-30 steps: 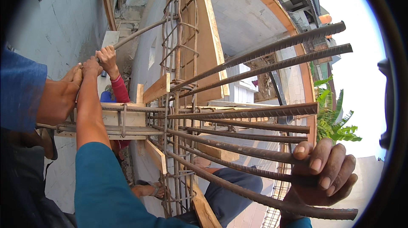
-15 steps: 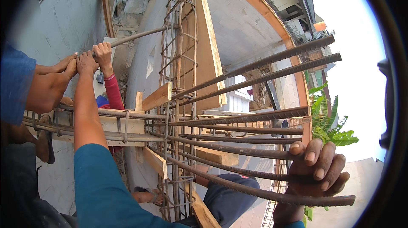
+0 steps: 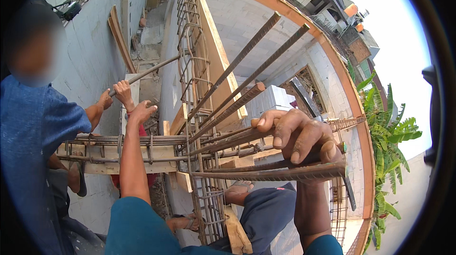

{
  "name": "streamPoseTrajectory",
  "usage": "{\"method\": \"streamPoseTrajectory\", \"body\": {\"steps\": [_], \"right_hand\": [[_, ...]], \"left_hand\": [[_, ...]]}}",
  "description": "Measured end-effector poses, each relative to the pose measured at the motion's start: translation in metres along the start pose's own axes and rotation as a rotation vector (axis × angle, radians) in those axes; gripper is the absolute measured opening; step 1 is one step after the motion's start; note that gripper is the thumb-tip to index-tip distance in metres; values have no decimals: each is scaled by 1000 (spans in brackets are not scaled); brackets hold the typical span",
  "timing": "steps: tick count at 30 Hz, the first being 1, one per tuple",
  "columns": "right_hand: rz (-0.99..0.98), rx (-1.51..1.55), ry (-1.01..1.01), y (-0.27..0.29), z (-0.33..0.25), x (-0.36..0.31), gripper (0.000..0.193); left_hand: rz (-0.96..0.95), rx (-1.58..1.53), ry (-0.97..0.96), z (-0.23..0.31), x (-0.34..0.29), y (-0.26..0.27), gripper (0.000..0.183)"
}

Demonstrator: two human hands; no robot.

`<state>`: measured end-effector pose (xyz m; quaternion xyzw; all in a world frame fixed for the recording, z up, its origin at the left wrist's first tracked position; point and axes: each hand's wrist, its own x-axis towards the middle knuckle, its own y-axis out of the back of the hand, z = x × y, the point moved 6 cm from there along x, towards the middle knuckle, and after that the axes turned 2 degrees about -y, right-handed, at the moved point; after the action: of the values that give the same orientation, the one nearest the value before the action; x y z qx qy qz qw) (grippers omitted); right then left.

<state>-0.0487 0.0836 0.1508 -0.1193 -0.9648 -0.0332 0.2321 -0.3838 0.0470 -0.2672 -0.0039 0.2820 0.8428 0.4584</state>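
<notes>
My right hand [image 3: 304,136] is curled over several ribbed steel rebars [image 3: 266,175] at their free ends, right of centre; its palm is hidden. My left hand [image 3: 142,111] is off the long steel bar [image 3: 151,70], its fingers apart and nothing in them. Close by, a co-worker's hand [image 3: 123,92] and another hand [image 3: 105,99] grip that bar's near end. The bar's far end meets the rebar cage [image 3: 194,72] of wire-tied stirrups. Three more rebars [image 3: 247,53] slant up and right from the cage, apart from my right hand.
A person in a blue shirt [image 3: 28,127] stands at left. A reinforced beam form [image 3: 102,167] crosses below my left arm. A long wooden board [image 3: 216,51] lines the cage. Block walls [image 3: 242,13] and a deep gap surround it, with banana plants [image 3: 387,155] at right.
My left hand has let go of the long bar and moved right and down. My right hand has shifted left and up with the rebars, which now lie closer together. The view has turned.
</notes>
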Motion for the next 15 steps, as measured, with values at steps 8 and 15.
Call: {"method": "streamPoseTrajectory", "body": {"steps": [8, 15], "right_hand": [[-12, -18, 87, 6, -3, 0, 51], [44, -41, 23, 7, -7, -10, 46]], "left_hand": [[235, -878, -482, 206, -165, -14, 72], [63, -936, -981, 349, -264, 5, 96]]}}
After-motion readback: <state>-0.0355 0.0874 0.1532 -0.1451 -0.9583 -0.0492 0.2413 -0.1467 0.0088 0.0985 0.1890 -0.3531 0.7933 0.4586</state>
